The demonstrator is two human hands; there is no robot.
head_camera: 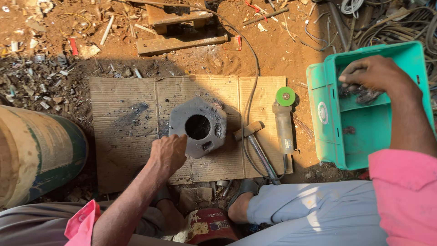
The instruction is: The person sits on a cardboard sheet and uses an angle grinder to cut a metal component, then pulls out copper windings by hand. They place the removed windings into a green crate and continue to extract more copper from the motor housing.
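Note:
A dark hexagonal metal block (200,128) with a round hole in its middle lies on a sheet of cardboard (123,136). My left hand (168,155) rests against the block's near left edge, fingers curled. My right hand (375,77) reaches into a green plastic crate (327,141) on the right, and its fingers close on dark small metal pieces (364,94) in the crate's far part. A hammer (255,146) and an angle grinder (284,120) with a green disc lie on the cardboard to the right of the block.
A large green and tan cylinder (36,155) lies at the left. Rusty steel sections (177,32), scrap bits and cables cover the red dirt beyond the cardboard. The grinder's cable (252,68) runs across the cardboard. My feet in sandals (241,200) sit at the near edge.

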